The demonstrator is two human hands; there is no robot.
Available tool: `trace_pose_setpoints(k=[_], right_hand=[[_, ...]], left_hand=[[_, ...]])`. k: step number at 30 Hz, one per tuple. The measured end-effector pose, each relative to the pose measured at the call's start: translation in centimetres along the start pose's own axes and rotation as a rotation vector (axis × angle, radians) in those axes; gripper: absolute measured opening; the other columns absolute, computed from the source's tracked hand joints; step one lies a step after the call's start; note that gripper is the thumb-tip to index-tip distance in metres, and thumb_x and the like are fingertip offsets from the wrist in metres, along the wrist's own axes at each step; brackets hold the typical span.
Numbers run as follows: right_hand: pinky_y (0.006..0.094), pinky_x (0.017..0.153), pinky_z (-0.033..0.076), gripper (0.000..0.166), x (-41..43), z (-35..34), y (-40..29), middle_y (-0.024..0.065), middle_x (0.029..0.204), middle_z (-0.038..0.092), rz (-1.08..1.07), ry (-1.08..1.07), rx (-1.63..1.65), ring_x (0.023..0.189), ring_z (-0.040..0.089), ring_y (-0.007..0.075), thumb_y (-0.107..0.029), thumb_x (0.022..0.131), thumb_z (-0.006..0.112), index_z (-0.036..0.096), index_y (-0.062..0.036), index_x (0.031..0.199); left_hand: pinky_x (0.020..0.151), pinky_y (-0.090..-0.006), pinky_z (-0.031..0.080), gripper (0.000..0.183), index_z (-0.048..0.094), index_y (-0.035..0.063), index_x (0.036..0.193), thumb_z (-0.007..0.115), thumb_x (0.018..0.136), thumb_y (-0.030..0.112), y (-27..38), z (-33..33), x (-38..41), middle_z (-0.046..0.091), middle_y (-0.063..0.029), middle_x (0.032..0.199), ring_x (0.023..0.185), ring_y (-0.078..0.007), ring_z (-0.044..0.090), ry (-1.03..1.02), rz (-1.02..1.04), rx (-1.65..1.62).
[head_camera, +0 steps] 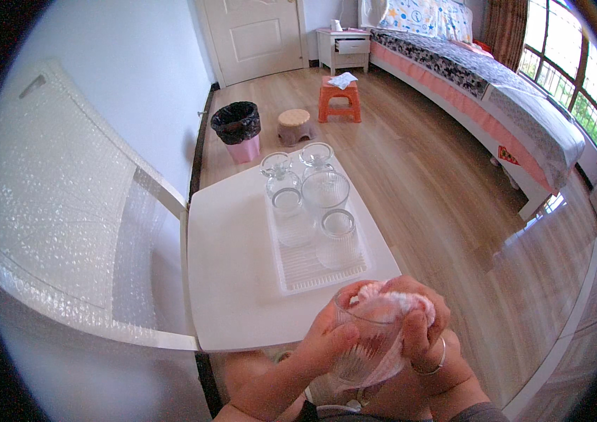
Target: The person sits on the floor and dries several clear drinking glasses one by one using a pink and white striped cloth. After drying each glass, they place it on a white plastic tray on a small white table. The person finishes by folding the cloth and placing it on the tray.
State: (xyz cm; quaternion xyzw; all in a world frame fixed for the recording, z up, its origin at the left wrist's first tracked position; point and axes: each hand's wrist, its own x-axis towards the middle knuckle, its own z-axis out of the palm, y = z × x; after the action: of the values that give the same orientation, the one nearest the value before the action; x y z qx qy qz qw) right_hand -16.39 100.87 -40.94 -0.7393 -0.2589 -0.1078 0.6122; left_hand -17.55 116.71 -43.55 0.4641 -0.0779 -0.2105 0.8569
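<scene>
My left hand (330, 332) is closed around the side of a clear ribbed drinking glass (356, 348), tilted over my lap. A pink and white cloth (393, 303) is bunched in my right hand (425, 322), which presses it at the glass's rim; part of the cloth lies behind the glass. Beyond my hands, a clear plastic rack tray (309, 285) holds several glasses: a ribbed glass (338, 242) and a glass (288, 216) in front, a wider ribbed glass (326, 192) behind, and footed glasses (282, 176) at the far end.
The tray stands on a white table (235, 253). Past it are a pink bin with a black liner (243, 145), a low stool (294, 124) and an orange plastic stool (339, 105). A bubble-wrapped panel (66, 211) rises at the left; a bed (488, 95) is at the right.
</scene>
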Motion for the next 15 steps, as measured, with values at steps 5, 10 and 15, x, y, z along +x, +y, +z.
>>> trace_pose_setpoints(k=[5,10,15], right_hand=[[0.0390,0.075,0.043,0.032,0.2,3.3,1.1,0.0196,0.100,0.054,-0.332,0.224,0.113,0.090,0.053,0.0324,-0.026,0.083,0.049,0.053,0.0020,0.097],[0.0386,0.082,0.041,0.032,-1.2,3.7,-0.9,0.0197,0.106,0.053,-0.204,0.158,0.006,0.096,0.052,0.0327,-0.029,0.072,0.060,0.059,-0.0090,0.097],[0.0350,0.082,0.042,0.036,-1.6,5.0,0.0,0.0154,0.108,0.052,-0.531,0.005,-0.236,0.095,0.051,0.0299,-0.032,0.065,0.064,0.062,-0.0151,0.097]], left_hand=[[0.092,-0.0350,0.035,0.089,0.019,0.0001,0.127,0.071,0.064,0.035,-2.9,-0.4,-0.5,0.040,-0.0134,0.119,0.109,-0.0218,0.042,0.158,0.261,-0.341],[0.092,-0.0375,0.035,0.081,0.020,0.0013,0.126,0.069,0.068,0.031,-1.7,-1.0,-1.2,0.044,-0.0147,0.114,0.107,-0.0226,0.044,0.386,0.246,-0.379],[0.091,-0.0386,0.036,0.083,0.024,0.0017,0.123,0.071,0.063,0.034,-1.1,-2.0,-2.1,0.045,-0.0140,0.112,0.103,-0.0232,0.046,0.475,0.458,-0.183]])
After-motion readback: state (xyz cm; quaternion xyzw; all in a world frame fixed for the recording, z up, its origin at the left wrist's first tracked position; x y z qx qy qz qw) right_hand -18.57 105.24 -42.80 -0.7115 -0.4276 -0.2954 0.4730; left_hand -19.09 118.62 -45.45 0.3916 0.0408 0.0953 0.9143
